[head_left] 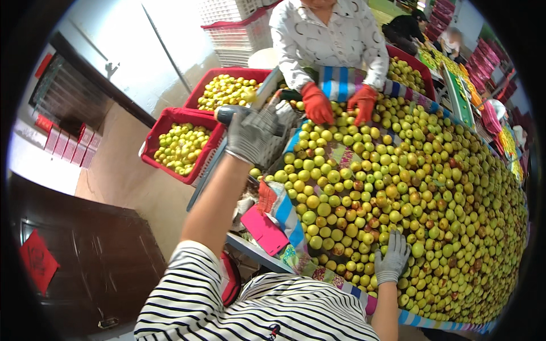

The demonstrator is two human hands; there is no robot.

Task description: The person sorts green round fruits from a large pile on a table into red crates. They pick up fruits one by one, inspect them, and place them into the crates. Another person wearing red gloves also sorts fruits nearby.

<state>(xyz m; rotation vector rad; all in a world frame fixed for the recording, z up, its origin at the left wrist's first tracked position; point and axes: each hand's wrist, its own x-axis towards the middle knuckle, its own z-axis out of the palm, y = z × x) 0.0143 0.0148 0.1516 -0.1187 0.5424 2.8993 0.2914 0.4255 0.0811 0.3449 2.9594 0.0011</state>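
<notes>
Grey-gloved, my left hand (253, 133) is raised over the table's left end, near the red-lined baskets. Its fingers are stretched out and slightly blurred, with nothing visible in them. Right beside it lies a dark, rounded, bottle-like object (226, 113), partly covered by the hand. My right hand (392, 260), in a matching glove, lies with spread fingers on a wide heap of small green-yellow jujubes (421, 199), some browned. Whether its palm covers a jujube is hidden.
Across the table, a person's red-gloved hands (318, 105) touch the jujubes. Two red-lined baskets (196, 162) of fruit stand at the left. A pink phone case (264, 229) lies at the near edge. Stacked crates (239, 40) stand behind; other people are at the far right.
</notes>
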